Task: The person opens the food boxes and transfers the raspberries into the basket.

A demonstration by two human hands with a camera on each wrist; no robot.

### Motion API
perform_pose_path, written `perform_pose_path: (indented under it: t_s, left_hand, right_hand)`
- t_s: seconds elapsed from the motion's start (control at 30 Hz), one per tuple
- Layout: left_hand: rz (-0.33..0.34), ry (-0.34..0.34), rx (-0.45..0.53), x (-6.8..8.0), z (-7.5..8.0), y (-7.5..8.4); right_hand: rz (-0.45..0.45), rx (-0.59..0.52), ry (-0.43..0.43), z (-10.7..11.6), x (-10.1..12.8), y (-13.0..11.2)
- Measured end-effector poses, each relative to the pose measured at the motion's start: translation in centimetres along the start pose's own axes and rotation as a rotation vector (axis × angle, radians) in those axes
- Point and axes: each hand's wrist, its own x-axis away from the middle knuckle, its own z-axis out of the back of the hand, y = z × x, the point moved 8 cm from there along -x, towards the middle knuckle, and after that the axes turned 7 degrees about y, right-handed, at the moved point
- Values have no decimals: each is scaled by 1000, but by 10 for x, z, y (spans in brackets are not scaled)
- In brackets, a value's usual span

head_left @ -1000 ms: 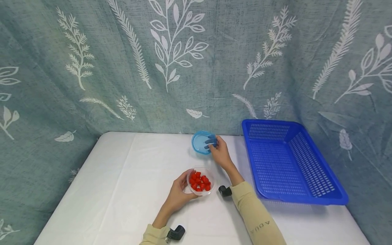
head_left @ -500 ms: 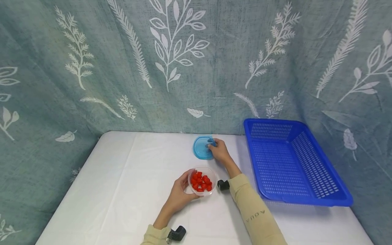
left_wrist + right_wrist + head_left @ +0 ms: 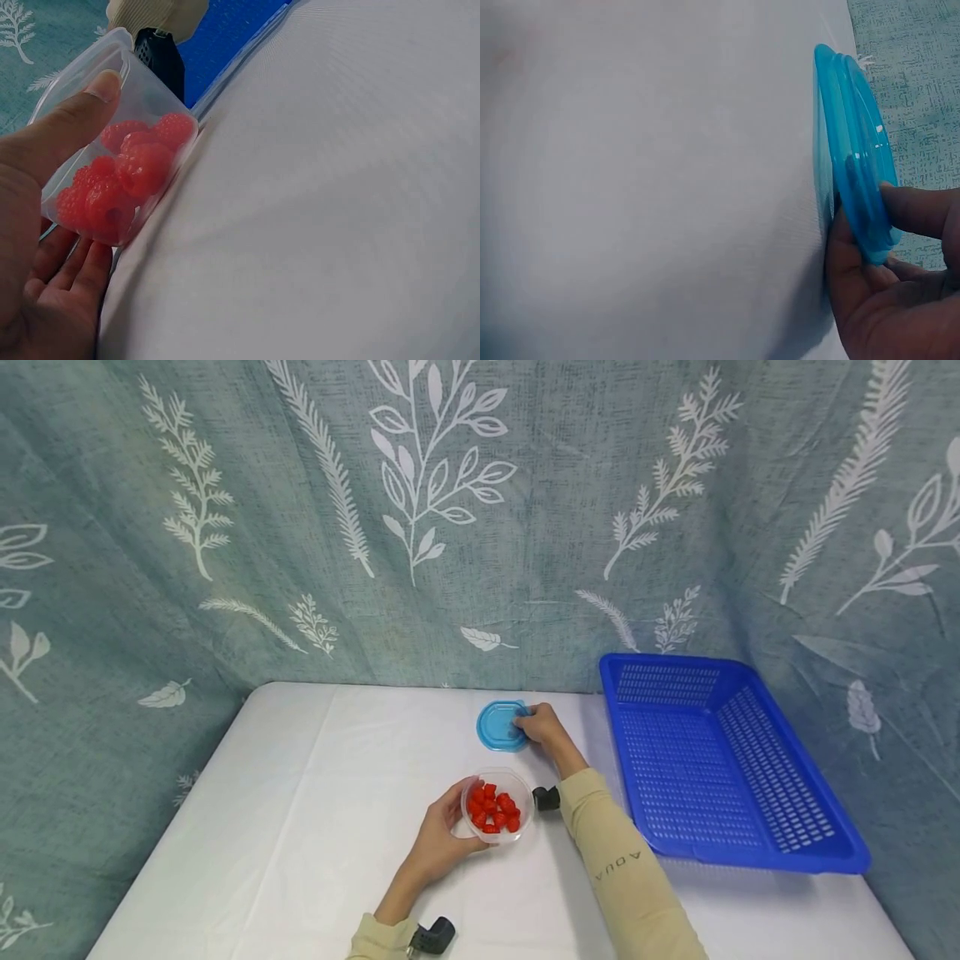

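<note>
Near the table's (image 3: 262,827) front, a clear tub (image 3: 497,805) of raspberries (image 3: 493,809) is gripped by the left hand (image 3: 442,837), thumb on its rim. Just beyond it, a blue lid (image 3: 500,725) is pinched at its right edge by the right hand (image 3: 542,727). Far right, a blue basket (image 3: 720,768) is seen.

left hand (image 3: 441,833) curled, gripping; right hand (image 3: 543,728) outstretched, pinching.

A table (image 3: 300,827) under a white cloth carries three things — a blue basket (image 3: 720,760) on its right side, a blue lid (image 3: 498,724) near the back edge, and a clear tub of raspberries (image 3: 495,806) nearer the front.
</note>
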Motion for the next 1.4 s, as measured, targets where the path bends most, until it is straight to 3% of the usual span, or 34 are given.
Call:
perform_pose_path:
  t_s: [0.23,0.47,0.67,0.93,1.1,1.4]
  left_hand:
    - [3,-6,-6,2,-3,1]
    - [0,-10,-7,1,-5,0]
    - [-10,-9,-10,1,-6,1]
    - [-6,-9,0,1,-6,2]
    - [-17,-7,-6,1,-5,3]
    - [-24,0,-21,1,0,5]
  right_hand:
    - [41,118,120,10,1,-2]
    - [132,294,261,23,17,-14]
    - [162,353,282,26,27,-16]
    - [214,272,282,29,34,-19]
    - [316,167,281,30,49,-33]
    - [505,45,186,23,81,-58]
